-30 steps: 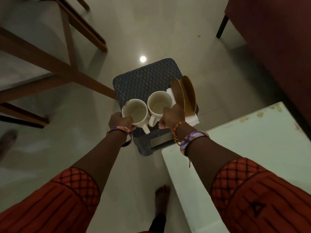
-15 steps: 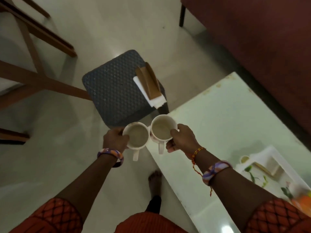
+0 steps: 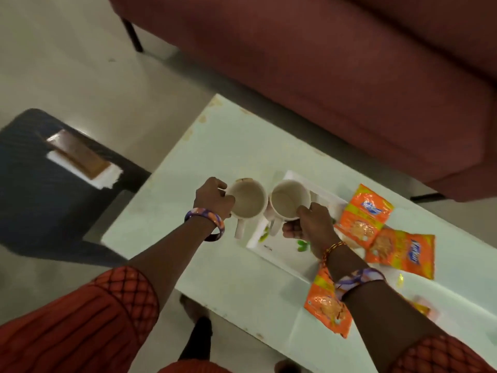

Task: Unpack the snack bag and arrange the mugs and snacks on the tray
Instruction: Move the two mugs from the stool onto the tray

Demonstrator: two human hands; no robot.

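My left hand grips a white mug by its rim, over the white table just left of the tray. My right hand grips a second white mug by its rim, above the left end of the white tray. Both mugs are upright and look empty, handles pointing toward me. Three orange snack packets lie on the table: one at the tray's far right edge, one right of it, one nearer me, partly hidden by my right forearm.
The white table stands in front of a dark red sofa. A dark stool to the left holds a brown paper bag on white tissue. A small orange scrap lies at the table's right. My foot shows below the table edge.
I turned right from the stool to the table, carrying both mugs. The mugs went from over the stool to above the table and tray; the snack packets came into view.
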